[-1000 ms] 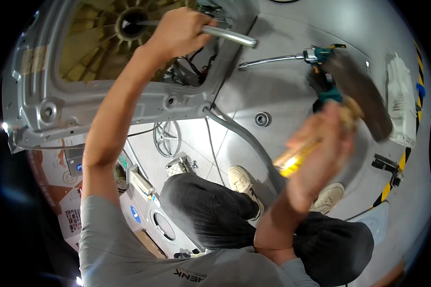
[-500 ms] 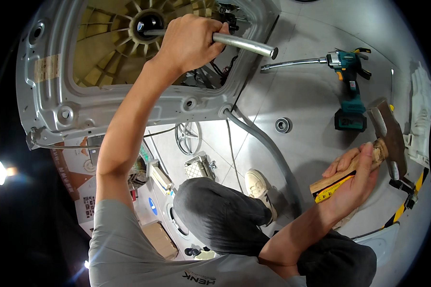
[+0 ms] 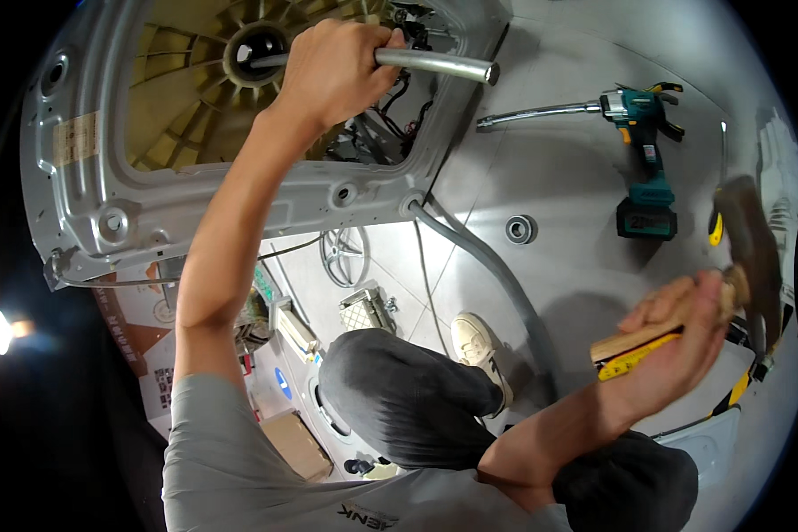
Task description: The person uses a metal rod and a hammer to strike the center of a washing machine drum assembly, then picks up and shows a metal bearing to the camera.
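Note:
My left hand is wrapped round a metal rod. The rod's thin end lies in the central hub of a ribbed yellowish drum tub, which shows through the opening of a grey metal cabinet; the other end sticks out to the right. How deep the tip sits in the hub I cannot tell. At the lower right, my right hand grips the wooden handle of a hammer. Its steel head is blurred and stands well apart from the rod.
On the floor to the right lie a green cordless impact wrench with a long extension, a screwdriver and a round bearing. A grey hose runs from the cabinet. Beyond my knee is a spoked pulley wheel; a cardboard box sits lower left.
The hammer in my right hand has swung right, away from the rod. My left hand and the rod appear slightly further left and higher, along with the cabinet.

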A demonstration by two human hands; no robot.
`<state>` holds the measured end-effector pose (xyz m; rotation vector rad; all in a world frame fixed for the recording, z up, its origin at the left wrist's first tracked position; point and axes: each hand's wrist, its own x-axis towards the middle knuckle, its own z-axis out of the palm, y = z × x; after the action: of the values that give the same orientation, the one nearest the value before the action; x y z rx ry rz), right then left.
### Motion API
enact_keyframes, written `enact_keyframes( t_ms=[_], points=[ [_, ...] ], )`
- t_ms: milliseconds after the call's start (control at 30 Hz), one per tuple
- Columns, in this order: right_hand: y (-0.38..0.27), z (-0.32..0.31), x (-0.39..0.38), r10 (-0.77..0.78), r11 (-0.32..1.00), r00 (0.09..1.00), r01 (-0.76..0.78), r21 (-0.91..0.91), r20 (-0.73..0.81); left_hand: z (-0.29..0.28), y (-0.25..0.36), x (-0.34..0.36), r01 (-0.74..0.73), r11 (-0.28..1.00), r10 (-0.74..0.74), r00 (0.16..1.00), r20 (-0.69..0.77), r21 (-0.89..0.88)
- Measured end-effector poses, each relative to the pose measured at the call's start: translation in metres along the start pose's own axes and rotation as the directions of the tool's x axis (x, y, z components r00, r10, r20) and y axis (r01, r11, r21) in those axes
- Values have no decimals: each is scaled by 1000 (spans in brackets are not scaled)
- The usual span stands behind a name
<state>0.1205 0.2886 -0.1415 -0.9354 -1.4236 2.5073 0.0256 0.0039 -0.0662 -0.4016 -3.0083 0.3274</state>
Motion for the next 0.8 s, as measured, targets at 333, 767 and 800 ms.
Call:
enact_keyframes(
  t_ms=[333,767,800],
  points=[
    [13,69,-41,140,989,846,-148,-27,515,1,-18,-17,-11,1000,12,999,41,-4],
    [67,-5,-11,-403,827,899,438,-352,172,-14,-2,-15,43,999,-43,999,12,1],
    [81,1,-15,-435,729,861,509,-457,265,-11,-11,-21,7,1000,-7,1000,5,16]
  ],
)
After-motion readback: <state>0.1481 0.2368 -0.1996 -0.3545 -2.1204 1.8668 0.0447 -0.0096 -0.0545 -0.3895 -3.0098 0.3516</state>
